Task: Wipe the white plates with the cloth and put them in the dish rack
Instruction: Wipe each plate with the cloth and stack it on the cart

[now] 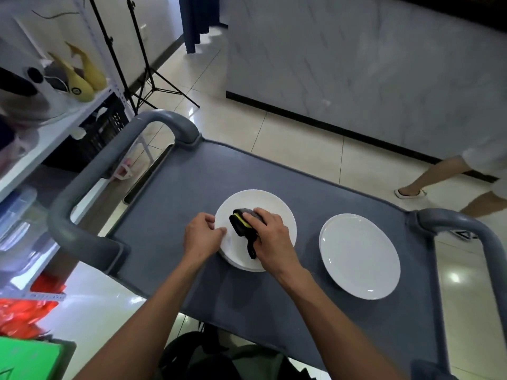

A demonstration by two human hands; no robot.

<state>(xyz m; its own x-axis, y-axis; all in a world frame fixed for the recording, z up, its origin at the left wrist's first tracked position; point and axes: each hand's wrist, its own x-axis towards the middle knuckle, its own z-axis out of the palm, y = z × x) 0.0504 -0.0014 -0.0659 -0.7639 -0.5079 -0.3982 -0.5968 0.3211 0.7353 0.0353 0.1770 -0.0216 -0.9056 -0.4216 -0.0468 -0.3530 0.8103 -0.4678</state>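
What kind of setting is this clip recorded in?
Probably an indoor room set up for recording, not a home kitchen: plates on a grey cart, a tripod stand, metal storage shelving.

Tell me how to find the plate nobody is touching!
Look at the big grey cart with curved handles at its ends. Two spots of white plates sit on its flat top. The untouched plate lies alone on the right side, bare, while the left stack has the left hand on its rim and the right hand pressing a dark cloth on it.
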